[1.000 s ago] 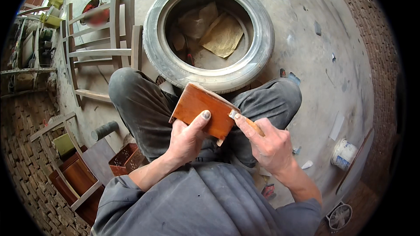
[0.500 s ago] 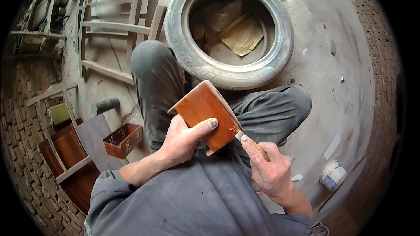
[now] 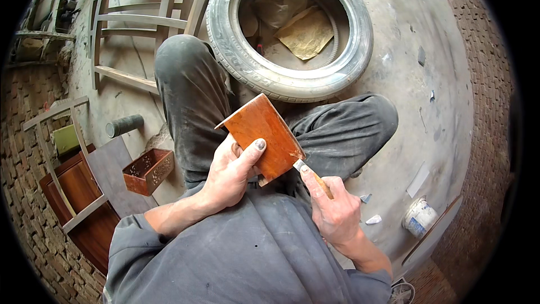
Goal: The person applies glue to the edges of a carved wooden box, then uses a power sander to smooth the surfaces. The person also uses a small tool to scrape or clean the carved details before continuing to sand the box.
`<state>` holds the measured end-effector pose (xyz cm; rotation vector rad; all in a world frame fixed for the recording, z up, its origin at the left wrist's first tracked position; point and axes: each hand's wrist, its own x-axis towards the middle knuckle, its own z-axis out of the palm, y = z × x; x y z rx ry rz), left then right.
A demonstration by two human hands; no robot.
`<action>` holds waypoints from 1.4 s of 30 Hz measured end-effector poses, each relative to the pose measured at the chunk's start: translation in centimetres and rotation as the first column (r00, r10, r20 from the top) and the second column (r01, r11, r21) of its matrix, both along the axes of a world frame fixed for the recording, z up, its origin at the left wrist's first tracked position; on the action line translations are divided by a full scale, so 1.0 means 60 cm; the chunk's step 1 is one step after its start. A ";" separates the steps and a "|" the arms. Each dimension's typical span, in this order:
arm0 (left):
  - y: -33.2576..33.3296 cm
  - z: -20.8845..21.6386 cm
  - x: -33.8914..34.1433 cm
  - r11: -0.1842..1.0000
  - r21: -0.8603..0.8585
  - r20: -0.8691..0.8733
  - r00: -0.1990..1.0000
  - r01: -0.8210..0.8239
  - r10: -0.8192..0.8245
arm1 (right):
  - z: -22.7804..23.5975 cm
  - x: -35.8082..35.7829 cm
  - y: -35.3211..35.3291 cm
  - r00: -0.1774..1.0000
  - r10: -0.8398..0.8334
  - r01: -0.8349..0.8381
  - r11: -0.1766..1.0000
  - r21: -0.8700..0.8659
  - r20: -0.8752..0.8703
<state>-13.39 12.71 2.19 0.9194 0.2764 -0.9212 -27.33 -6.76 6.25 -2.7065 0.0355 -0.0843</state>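
My left hand (image 3: 228,174) grips a reddish-brown varnished wooden piece (image 3: 261,126) above my lap, thumb pressed on its broad face. The piece is tilted, with pale raw-looking edges and a small rough patch near its right corner. A small scraper with a wooden handle (image 3: 322,184) is in my right hand (image 3: 336,211), my forefinger stretched along it toward the blade. Its metal tip is at the rough patch by the corner; I cannot tell whether it touches. The far side of the wooden piece is hidden.
A tire (image 3: 222,39) lies beyond my knees, with crumpled sandpaper-like sheets (image 3: 306,32) inside. Left of it stands a wooden frame (image 3: 138,21). A carved reddish box (image 3: 160,174), a dark cylinder (image 3: 125,125) and panels (image 3: 121,171) lie left. A white bucket (image 3: 419,218) stands right.
The whole view has shifted slightly. The wooden piece has tilted a little in my left hand, and the scraper's blade shows more beside its corner. Both hands keep their hold.
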 end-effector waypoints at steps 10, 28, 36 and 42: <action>0.007 -0.004 -0.006 1.000 -0.019 0.029 0.999 0.024 -0.023 | -0.004 0.014 0.005 1.000 0.025 -0.024 1.000 0.017 -0.016; 0.005 -0.004 -0.008 0.998 -0.005 0.008 0.998 0.056 -0.056 | -0.015 0.032 -0.001 0.998 0.062 -0.062 0.998 -0.012 -0.007; 0.000 -0.007 -0.008 1.000 0.021 -0.011 1.000 0.008 -0.008 | -0.011 0.017 -0.012 0.998 0.044 -0.044 0.999 -0.014 -0.038; 0.004 -0.009 -0.001 0.999 0.006 -0.001 0.999 0.040 -0.040 | -0.013 0.030 -0.013 0.997 0.055 -0.056 0.998 -0.014 -0.056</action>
